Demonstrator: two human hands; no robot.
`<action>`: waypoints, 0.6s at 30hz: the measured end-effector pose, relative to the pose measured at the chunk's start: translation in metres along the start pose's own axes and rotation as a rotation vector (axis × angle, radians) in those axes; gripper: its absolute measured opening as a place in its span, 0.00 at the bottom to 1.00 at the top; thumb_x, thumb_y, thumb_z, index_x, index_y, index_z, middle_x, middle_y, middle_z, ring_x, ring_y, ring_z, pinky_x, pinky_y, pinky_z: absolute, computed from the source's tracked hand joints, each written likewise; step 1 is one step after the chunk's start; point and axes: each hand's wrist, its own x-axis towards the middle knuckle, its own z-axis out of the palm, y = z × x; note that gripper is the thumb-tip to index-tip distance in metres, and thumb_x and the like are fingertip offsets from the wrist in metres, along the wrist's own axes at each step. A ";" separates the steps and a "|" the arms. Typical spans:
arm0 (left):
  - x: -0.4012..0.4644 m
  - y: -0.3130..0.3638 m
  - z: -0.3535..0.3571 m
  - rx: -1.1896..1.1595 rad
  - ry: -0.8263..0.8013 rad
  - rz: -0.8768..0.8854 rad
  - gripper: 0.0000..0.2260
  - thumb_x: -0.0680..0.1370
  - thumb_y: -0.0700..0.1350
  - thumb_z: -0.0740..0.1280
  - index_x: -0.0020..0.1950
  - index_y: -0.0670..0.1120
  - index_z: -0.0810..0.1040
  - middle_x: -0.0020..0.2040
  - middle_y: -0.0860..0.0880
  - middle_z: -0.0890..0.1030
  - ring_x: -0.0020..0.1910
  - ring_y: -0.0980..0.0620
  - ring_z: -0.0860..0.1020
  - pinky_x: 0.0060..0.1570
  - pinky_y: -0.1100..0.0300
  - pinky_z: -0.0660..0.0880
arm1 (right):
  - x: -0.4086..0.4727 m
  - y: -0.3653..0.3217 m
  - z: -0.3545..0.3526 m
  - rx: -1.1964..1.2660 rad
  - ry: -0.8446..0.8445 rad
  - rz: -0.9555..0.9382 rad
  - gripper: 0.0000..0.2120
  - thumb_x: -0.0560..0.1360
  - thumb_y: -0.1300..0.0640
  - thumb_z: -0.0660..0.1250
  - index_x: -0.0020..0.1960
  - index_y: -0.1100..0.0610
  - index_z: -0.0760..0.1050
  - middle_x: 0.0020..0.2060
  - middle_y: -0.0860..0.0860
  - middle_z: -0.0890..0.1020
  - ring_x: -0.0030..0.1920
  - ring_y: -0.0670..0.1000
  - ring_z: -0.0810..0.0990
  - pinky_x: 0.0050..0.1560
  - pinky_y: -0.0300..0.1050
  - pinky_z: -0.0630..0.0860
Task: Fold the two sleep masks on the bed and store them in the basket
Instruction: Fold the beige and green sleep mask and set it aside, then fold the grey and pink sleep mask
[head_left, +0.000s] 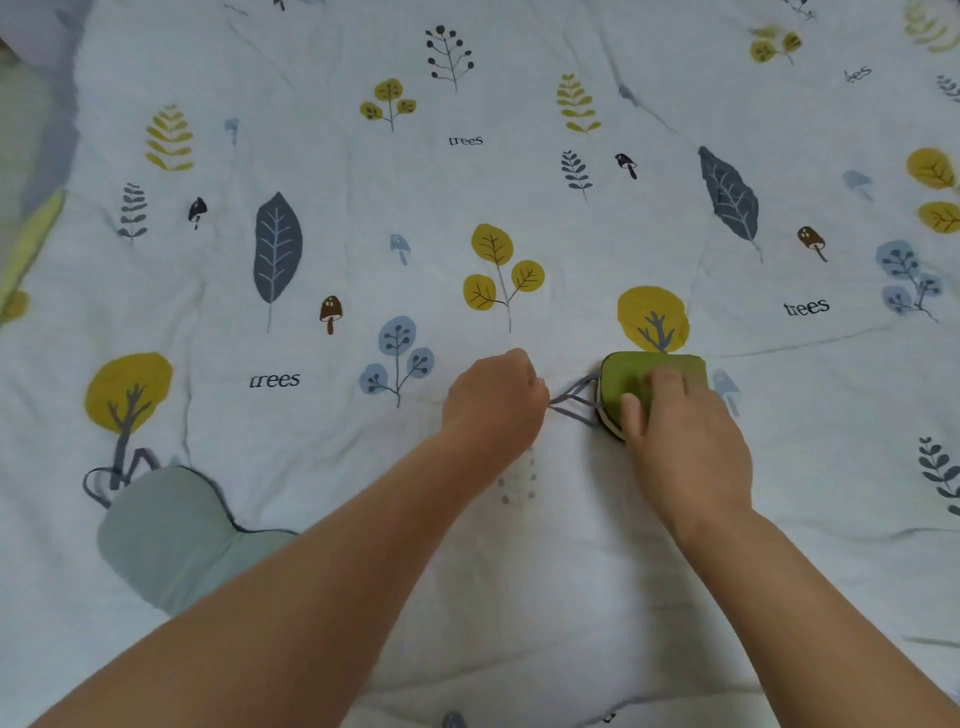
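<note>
White bedding (519, 597) printed with leaves fills the frame. At 8 o'clock lies a pale green sleep mask (171, 540). Right hand (685, 447) presses flat on the folded green sleep mask (634, 379) (4 o'clock of centre); left hand (493, 405) pinches its grey strap (574, 402).

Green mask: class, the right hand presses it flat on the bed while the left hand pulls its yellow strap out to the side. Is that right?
One detail is wrong: the strap is grey, not yellow, as the head view shows. The right hand does press the green mask on the bed, and the left hand pulls the strap sideways.
</note>
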 end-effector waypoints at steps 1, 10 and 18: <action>-0.007 -0.006 -0.005 0.008 0.002 0.003 0.10 0.77 0.44 0.56 0.51 0.42 0.75 0.48 0.44 0.80 0.44 0.46 0.75 0.41 0.55 0.69 | -0.006 -0.007 0.001 0.009 -0.015 -0.047 0.13 0.77 0.52 0.57 0.53 0.60 0.71 0.50 0.60 0.77 0.50 0.61 0.74 0.37 0.47 0.64; -0.064 -0.090 -0.057 0.208 -0.017 0.002 0.10 0.77 0.44 0.57 0.51 0.43 0.76 0.50 0.44 0.81 0.48 0.45 0.78 0.50 0.52 0.74 | -0.068 -0.079 0.019 -0.052 -0.257 -0.376 0.08 0.77 0.55 0.57 0.50 0.58 0.72 0.47 0.55 0.79 0.50 0.57 0.76 0.39 0.47 0.67; -0.089 -0.157 -0.072 0.561 -0.091 -0.008 0.13 0.75 0.41 0.57 0.58 0.47 0.74 0.57 0.46 0.78 0.55 0.44 0.75 0.53 0.54 0.68 | -0.113 -0.131 0.038 0.023 -0.428 -0.536 0.09 0.77 0.57 0.59 0.49 0.62 0.74 0.46 0.59 0.80 0.48 0.58 0.78 0.42 0.49 0.74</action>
